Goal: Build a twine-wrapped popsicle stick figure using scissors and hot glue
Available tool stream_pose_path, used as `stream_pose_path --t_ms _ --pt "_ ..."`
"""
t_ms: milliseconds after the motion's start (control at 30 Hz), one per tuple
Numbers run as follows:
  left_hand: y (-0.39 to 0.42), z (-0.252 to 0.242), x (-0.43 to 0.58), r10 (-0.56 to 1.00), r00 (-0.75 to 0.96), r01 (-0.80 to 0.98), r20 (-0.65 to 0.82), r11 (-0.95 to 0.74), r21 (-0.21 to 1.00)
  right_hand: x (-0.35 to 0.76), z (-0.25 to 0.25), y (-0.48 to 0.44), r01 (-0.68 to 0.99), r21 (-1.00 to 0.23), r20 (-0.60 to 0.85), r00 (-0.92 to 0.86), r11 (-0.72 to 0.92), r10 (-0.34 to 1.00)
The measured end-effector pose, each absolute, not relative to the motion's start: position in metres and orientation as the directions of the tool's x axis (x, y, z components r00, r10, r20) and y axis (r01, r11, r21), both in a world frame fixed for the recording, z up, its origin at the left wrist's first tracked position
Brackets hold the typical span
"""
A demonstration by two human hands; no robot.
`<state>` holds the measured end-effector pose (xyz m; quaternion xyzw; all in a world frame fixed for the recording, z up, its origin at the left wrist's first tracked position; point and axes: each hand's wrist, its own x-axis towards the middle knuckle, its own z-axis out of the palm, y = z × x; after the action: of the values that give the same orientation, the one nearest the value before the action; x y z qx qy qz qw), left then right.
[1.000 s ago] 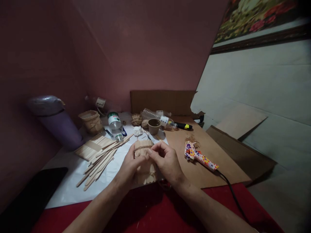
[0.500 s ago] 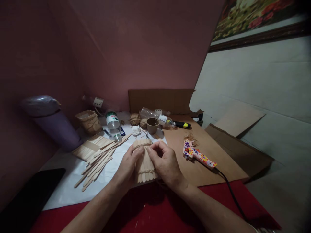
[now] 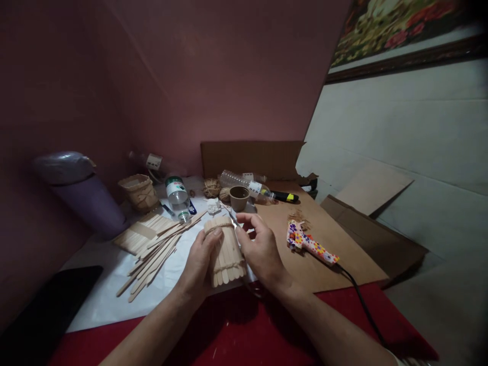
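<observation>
My left hand (image 3: 202, 254) is wrapped round the left side of a holder made of upright wooden craft sticks (image 3: 224, 249), its thumb pressed on the front near the top. Twine bands circle the holder near its upper and lower ends. My right hand (image 3: 261, 249) is at the holder's right edge, fingers bent and pinched together; what they pinch is hidden. A loose length of twine (image 3: 254, 290) hangs beneath that hand. Just behind the holder's top, a pointed metal tool (image 3: 233, 219) partly shows beside the right fingers.
Loose craft sticks (image 3: 158, 254) lie at left, near a clear bottle (image 3: 177, 195) and a finished-looking stick pot (image 3: 139, 192). Behind stand a brown cup (image 3: 239, 198) and twine balls (image 3: 211, 187). A flowered glue gun (image 3: 308, 243) with a cord lies on cardboard (image 3: 343, 269) at right.
My right hand has slid from the holder's upper front to its right edge, uncovering more of the front. My left hand still grips the holder, which has turned slightly.
</observation>
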<state>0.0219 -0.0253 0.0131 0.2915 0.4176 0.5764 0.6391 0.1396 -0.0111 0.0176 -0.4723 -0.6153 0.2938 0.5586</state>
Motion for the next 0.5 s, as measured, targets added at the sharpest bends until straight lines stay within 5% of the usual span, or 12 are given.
stream_pose_path --t_ms 500 --pt "-0.029 0.014 0.023 0.996 0.065 -0.566 -0.055 0.082 0.821 0.136 0.017 -0.029 0.382 -0.747 0.587 -0.007 0.545 0.809"
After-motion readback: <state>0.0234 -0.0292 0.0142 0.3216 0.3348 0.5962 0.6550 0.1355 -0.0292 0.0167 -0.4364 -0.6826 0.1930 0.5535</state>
